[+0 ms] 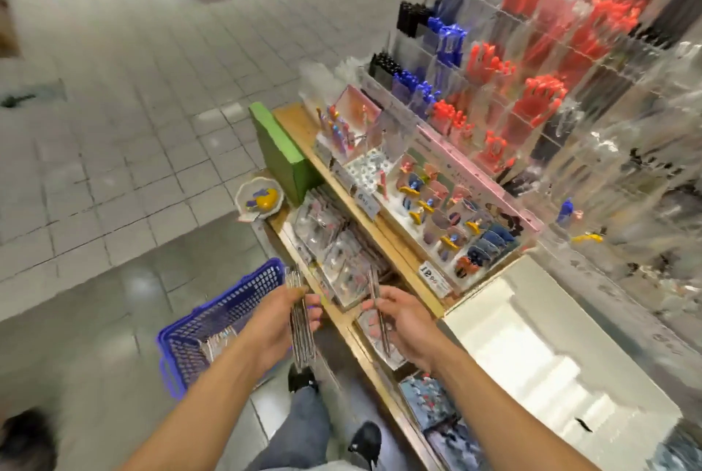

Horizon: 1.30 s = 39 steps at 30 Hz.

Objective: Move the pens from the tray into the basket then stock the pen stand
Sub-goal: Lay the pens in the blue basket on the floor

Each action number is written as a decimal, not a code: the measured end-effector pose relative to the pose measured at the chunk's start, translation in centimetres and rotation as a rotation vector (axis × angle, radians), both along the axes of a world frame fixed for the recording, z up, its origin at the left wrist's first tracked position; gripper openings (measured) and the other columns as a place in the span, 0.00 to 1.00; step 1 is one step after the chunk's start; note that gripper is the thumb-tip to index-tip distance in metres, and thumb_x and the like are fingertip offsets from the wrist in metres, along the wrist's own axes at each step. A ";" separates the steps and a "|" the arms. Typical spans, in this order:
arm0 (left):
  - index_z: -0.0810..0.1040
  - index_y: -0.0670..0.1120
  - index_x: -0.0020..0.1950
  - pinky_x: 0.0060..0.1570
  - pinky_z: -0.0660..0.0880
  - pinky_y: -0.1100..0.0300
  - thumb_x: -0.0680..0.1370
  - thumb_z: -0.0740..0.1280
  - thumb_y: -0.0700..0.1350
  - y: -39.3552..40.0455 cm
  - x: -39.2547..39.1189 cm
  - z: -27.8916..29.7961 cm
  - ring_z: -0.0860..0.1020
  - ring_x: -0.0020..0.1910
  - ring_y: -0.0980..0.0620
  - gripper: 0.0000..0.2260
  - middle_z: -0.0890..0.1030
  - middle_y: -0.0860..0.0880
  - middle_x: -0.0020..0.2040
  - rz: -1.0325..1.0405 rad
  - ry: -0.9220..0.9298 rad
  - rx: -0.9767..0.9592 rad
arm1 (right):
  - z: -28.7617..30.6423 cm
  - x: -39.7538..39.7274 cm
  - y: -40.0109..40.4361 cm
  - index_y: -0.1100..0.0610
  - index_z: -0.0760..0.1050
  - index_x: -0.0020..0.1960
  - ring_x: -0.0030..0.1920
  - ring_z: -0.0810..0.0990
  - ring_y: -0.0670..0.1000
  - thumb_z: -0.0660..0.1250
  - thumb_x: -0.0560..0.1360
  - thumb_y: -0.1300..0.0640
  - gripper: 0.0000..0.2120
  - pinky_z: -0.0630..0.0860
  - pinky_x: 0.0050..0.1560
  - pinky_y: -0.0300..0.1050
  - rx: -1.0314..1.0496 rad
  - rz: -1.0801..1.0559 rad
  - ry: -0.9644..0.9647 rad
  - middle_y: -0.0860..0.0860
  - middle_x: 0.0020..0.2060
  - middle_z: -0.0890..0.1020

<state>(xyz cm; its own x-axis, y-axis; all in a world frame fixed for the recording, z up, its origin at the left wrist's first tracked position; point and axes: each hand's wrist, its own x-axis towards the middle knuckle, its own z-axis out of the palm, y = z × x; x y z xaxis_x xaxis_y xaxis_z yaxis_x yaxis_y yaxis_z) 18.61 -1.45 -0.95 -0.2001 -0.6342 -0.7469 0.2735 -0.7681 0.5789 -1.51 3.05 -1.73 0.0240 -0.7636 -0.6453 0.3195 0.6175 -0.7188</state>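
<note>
Blue wire basket sits on the floor, hard against the near-left side of the wooden shelf; some packets already lie in its bottom. Landmark for everything below = that basket.

Left hand is just right of the basket's right rim, above it. Fingers curled round a bundle of clear-barrelled pens; bundle runs roughly upright through the fist, ends sticking out top and bottom. Looks like a stack hold: gather several so one drop does the lot.

Right hand is further right of the basket, over the shelf's front edge. Thumb and fingers pinch what looks like a single pen, maybe two; blur, can't say. Tip points up and away.

Judgement: still on the move-to-basket phase, right hand feeding pens to the left-hand bundle. Bundle is beside the basket, not yet over its opening.

Pen stand, the clear acrylic rack with blue, red and black pens, is far right of the basket, up behind the shelf. Tray not identifiable.
</note>
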 end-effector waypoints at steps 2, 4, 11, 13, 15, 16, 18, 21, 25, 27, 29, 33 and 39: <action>0.74 0.43 0.49 0.29 0.76 0.60 0.82 0.58 0.39 0.9 2.9 -0.9 0.79 0.29 0.51 0.06 0.81 0.46 0.33 0.101 -0.039 0.030 | -0.9 2.7 -0.9 0.62 0.68 0.52 0.33 0.74 0.50 0.56 0.80 0.69 0.05 0.76 0.33 0.44 0.039 0.045 -0.042 0.58 0.41 0.78; 0.74 0.43 0.46 0.30 0.76 0.60 0.82 0.58 0.37 1.6 5.8 -1.9 0.78 0.28 0.52 0.08 0.80 0.47 0.33 0.163 -0.091 0.051 | -2.0 5.3 -2.0 0.59 0.67 0.51 0.34 0.75 0.51 0.58 0.79 0.70 0.07 0.76 0.37 0.47 0.074 0.125 -0.048 0.57 0.41 0.79; 0.74 0.42 0.46 0.36 0.75 0.55 0.80 0.60 0.34 1.5 14.0 -7.2 0.79 0.32 0.49 0.06 0.79 0.43 0.40 0.347 -0.149 0.131 | -7.2 13.2 -6.7 0.60 0.71 0.57 0.34 0.81 0.51 0.66 0.75 0.69 0.12 0.80 0.36 0.45 0.152 0.301 0.109 0.59 0.41 0.81; 0.74 0.42 0.50 0.34 0.75 0.56 0.80 0.61 0.33 0.4 15.9 -9.2 0.79 0.32 0.49 0.05 0.79 0.43 0.40 0.358 -0.135 0.149 | -9.1 15.2 -8.1 0.63 0.72 0.57 0.33 0.80 0.52 0.67 0.74 0.70 0.13 0.78 0.34 0.44 0.180 0.316 0.148 0.60 0.39 0.80; 0.74 0.42 0.53 0.34 0.75 0.56 0.80 0.62 0.33 -0.9 17.5 -11.4 0.78 0.34 0.48 0.05 0.79 0.42 0.42 0.375 -0.156 0.175 | -11.2 16.9 -9.5 0.64 0.73 0.54 0.32 0.78 0.54 0.67 0.74 0.72 0.11 0.77 0.34 0.44 0.203 0.332 0.206 0.59 0.35 0.80; 0.74 0.42 0.53 0.35 0.75 0.56 0.80 0.62 0.34 -1.5 18.1 -12.3 0.78 0.34 0.49 0.06 0.80 0.43 0.42 0.383 -0.172 0.189 | -12.2 17.7 -10.1 0.64 0.74 0.53 0.32 0.77 0.54 0.66 0.74 0.72 0.09 0.76 0.34 0.44 0.215 0.346 0.238 0.58 0.33 0.80; 0.74 0.43 0.54 0.36 0.75 0.56 0.80 0.63 0.34 -2.8 19.0 -14.3 0.79 0.34 0.50 0.06 0.80 0.45 0.40 0.396 -0.192 0.224 | -14.4 19.2 -11.3 0.63 0.75 0.53 0.32 0.77 0.53 0.66 0.74 0.71 0.09 0.76 0.34 0.43 0.249 0.355 0.284 0.56 0.33 0.79; 0.75 0.41 0.56 0.37 0.75 0.56 0.80 0.63 0.34 -4.8 19.9 -18.1 0.78 0.37 0.49 0.07 0.80 0.46 0.40 0.395 -0.211 0.301 | -18.5 20.8 -13.0 0.58 0.74 0.54 0.36 0.77 0.50 0.65 0.76 0.68 0.09 0.78 0.36 0.44 0.301 0.358 0.345 0.55 0.38 0.79; 0.75 0.39 0.58 0.37 0.76 0.55 0.80 0.63 0.35 -6.9 20.7 -24.4 0.79 0.40 0.49 0.07 0.80 0.43 0.48 0.373 -0.251 0.377 | -25.0 21.7 -15.2 0.60 0.75 0.61 0.36 0.77 0.49 0.64 0.78 0.64 0.12 0.80 0.41 0.46 0.299 0.467 0.484 0.55 0.40 0.80; 0.72 0.39 0.62 0.35 0.76 0.56 0.80 0.64 0.34 -7.8 20.9 -28.2 0.79 0.41 0.48 0.11 0.79 0.42 0.50 0.383 -0.269 0.398 | -28.7 21.9 -16.4 0.57 0.76 0.59 0.33 0.76 0.47 0.64 0.77 0.62 0.11 0.78 0.36 0.41 0.282 0.544 0.571 0.51 0.38 0.80; 0.72 0.37 0.63 0.33 0.75 0.55 0.79 0.64 0.33 -8.5 21.0 -32.8 0.79 0.41 0.46 0.13 0.79 0.40 0.50 0.374 -0.279 0.414 | -32.9 22.3 -17.7 0.57 0.77 0.55 0.32 0.75 0.46 0.66 0.76 0.61 0.09 0.78 0.35 0.39 0.265 0.619 0.654 0.48 0.34 0.79; 0.74 0.39 0.52 0.29 0.78 0.57 0.79 0.65 0.32 -10.0 20.8 -43.3 0.79 0.35 0.49 0.05 0.78 0.43 0.41 0.345 -0.320 0.432 | -43.2 23.4 -20.5 0.57 0.77 0.51 0.38 0.75 0.51 0.65 0.75 0.62 0.06 0.78 0.49 0.50 0.229 0.776 0.751 0.49 0.35 0.77; 0.76 0.37 0.46 0.46 0.81 0.43 0.76 0.66 0.32 -12.9 19.8 -60.8 0.81 0.42 0.39 0.02 0.80 0.34 0.43 0.234 -0.493 0.424 | -59.8 25.4 -24.1 0.58 0.78 0.56 0.51 0.81 0.55 0.69 0.75 0.59 0.10 0.73 0.52 0.44 0.189 0.947 0.937 0.57 0.48 0.84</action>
